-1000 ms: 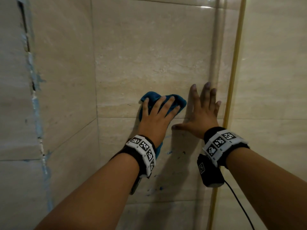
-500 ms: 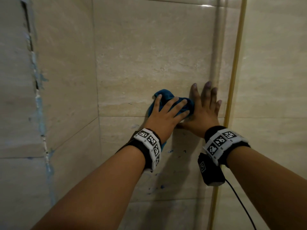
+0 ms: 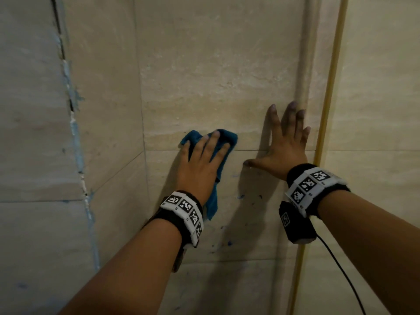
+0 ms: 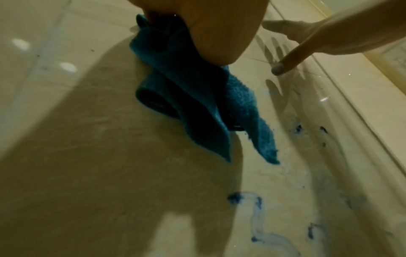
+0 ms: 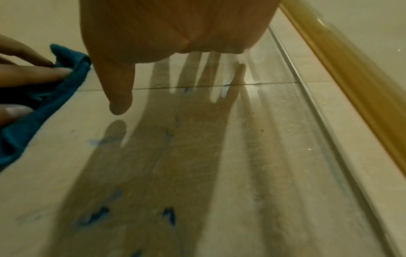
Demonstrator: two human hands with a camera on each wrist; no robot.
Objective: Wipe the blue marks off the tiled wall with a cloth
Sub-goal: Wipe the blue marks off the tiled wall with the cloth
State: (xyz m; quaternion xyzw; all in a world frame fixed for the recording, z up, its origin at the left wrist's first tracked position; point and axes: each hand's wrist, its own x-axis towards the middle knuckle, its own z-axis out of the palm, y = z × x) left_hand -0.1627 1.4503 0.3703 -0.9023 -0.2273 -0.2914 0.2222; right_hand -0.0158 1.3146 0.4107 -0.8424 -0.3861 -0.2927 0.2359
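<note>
Readable text: none.
White bands on both wrists (image 3: 184,208) (image 3: 311,185): black-and-white square code patterns only.
Black box under the right wrist band (image 3: 295,226): one small square code, no letters.

A yellow vertical trim strip (image 3: 330,92) runs the full height of the frame at right; in the right wrist view it (image 5: 342,69) appears as a thick amber band. Just left of it stands a rounded beige moulding (image 3: 304,64), also vertical. At far left, a vertical joint (image 3: 75,137) shows a dark gap near the top and rough, chipped filler with bluish-grey staining lower down. A black cable (image 3: 341,273) hangs toward the lower right edge. Bright light reflections (image 4: 20,43) show on the glossy surface.
</note>
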